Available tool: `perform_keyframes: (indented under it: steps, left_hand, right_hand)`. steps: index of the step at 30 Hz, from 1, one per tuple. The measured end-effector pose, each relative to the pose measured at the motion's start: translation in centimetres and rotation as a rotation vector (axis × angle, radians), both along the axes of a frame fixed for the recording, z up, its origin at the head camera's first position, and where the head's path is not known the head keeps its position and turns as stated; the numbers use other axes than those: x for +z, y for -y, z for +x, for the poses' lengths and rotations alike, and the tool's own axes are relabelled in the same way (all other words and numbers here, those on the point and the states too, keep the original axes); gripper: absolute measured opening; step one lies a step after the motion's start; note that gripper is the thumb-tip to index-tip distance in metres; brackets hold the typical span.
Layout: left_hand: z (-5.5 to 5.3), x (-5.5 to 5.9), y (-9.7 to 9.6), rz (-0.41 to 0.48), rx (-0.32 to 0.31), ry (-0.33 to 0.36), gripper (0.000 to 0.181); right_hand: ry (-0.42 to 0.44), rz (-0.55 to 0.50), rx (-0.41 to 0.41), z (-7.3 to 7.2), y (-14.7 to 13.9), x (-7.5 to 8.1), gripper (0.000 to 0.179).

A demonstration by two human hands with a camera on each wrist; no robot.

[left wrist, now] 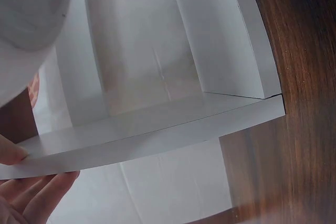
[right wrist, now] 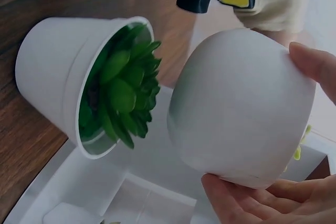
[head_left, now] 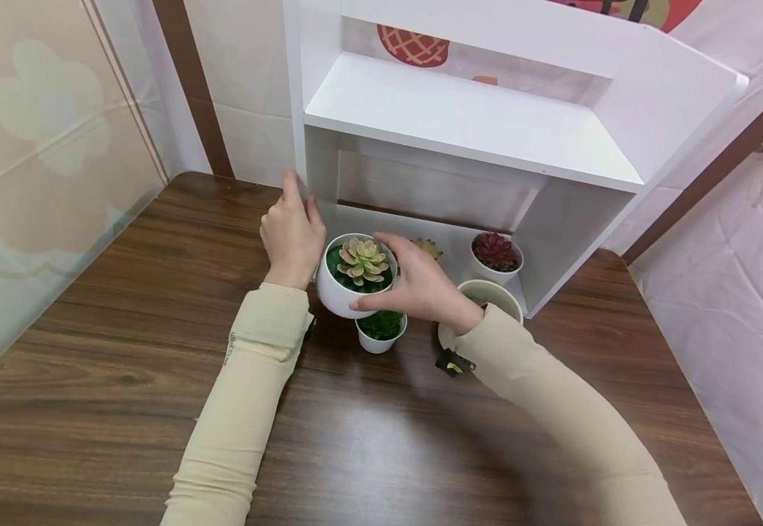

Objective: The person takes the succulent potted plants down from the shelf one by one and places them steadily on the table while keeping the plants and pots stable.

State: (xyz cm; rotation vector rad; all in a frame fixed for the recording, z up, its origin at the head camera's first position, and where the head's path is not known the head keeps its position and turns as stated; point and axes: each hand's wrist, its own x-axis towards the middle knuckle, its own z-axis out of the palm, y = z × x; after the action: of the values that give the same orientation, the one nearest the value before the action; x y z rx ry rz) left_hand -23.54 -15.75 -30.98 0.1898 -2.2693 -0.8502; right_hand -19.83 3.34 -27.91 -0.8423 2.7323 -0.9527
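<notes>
My right hand (head_left: 421, 285) grips a round white pot (head_left: 338, 294) by its sides, thumb in front and fingers behind. A pale green succulent with pinkish tips (head_left: 363, 261) sits in it. In the right wrist view, the round pot hangs in the air beside a small white pot (right wrist: 52, 72) with a green succulent (right wrist: 123, 85), which stands on the table. My left hand (head_left: 294, 237) holds the edge of the shelf's left side panel (left wrist: 157, 140), with the thumb on one face and the fingers on the other. Its palm is out of the left wrist view.
A white shelf unit (head_left: 473, 117) stands at the back of the wooden table (head_left: 125, 351). On its bottom board are a potted dark red succulent (head_left: 496, 252) and a yellowish succulent (head_left: 427, 247), partly hidden by my right hand. A cream pot (head_left: 495, 294) stands by my right wrist.
</notes>
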Motion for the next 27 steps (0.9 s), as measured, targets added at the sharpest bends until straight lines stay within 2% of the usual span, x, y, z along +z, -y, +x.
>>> perform_keyframes:
  steps: [6, 13, 17, 27]
  left_hand:
    - [0.0, 0.0, 0.0, -0.003, 0.003, -0.013, 0.029]
    - [0.0, 0.0, 0.0, -0.002, 0.001, -0.007, 0.03]
    - [0.0, 0.0, -0.1, -0.007, 0.001, -0.011, 0.03]
    - [0.1, 0.1, -0.1, -0.006, -0.001, -0.022, 0.029]
  right_hand:
    - [0.023, 0.007, 0.022, 1.1, -0.2, 0.3, 0.098]
    - [-0.006, 0.015, 0.063, 2.0, -0.5, 0.2, 0.1]
    - [-0.032, 0.011, 0.075, 2.3, -0.7, 0.0, 0.1]
    - [-0.033, -0.018, 0.077, 3.1, -1.7, -0.4, 0.098]
